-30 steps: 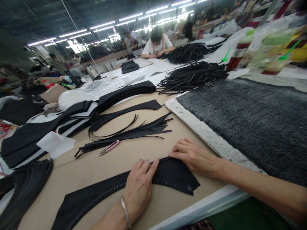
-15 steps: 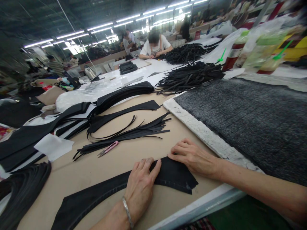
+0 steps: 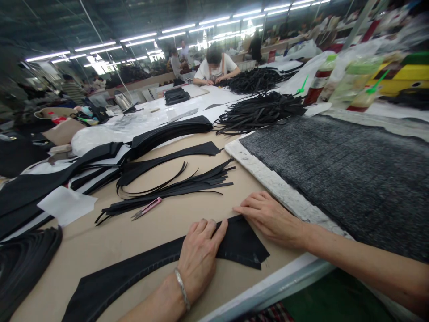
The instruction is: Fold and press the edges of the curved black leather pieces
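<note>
A curved black fabric-like piece with pale marks along its inner edge lies on the beige work surface. My left hand, wearing a silver bracelet, rests flat across its middle, thumb apart from the fingers. At the upper edge of the wide right end, my right hand lies with its fingers stretched out over the edge and onto the surface. Beyond the hands are pink-handled thread snips and a bunch of narrow black strips. Another curved black piece lies behind them.
A dark, rough-topped board with a whitish edge stands at the right. Stacked black pieces and a white scrap lie left. Piled black strips and bottles are farther back. A person works across the table.
My right hand's fingers have shifted slightly at the piece's upper edge, the index finger now reaching past it. My left hand stays on the piece. The whole view has shifted a little.
</note>
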Motion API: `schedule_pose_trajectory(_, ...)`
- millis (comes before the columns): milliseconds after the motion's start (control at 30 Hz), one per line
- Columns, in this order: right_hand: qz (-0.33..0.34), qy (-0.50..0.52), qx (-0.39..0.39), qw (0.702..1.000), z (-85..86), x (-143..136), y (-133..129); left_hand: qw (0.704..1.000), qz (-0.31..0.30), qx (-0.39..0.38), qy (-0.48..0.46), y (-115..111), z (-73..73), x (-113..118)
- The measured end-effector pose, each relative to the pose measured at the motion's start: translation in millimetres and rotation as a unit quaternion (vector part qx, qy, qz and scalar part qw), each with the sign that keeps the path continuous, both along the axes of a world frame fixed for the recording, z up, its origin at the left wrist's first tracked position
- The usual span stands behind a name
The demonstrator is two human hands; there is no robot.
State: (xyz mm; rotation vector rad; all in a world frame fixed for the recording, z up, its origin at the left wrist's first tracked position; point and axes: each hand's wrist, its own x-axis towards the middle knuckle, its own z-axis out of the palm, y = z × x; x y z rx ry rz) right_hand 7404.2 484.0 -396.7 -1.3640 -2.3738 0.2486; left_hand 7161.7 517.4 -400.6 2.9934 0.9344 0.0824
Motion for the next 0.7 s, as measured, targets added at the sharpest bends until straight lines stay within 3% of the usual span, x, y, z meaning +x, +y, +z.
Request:
schedule_pose_trajectory(133,-0.008,-0.009,-0.009,1.0,2.9,-1,-4,1.0,0.002,0.012,-0.004,-3,-1.4,1)
schedule_pose_trajectory(533,0.095,-0.133,0.073,0.984,-7.2,0,15,0.999,-0.017,0.036,-0.009,-5,-3.4,-2)
schedule_pose_trajectory(700,0.099,-0.118,0.061,0.986,-3.2,0,18,0.998,-0.019,0.052,-0.009,-5,-4.6,-5)
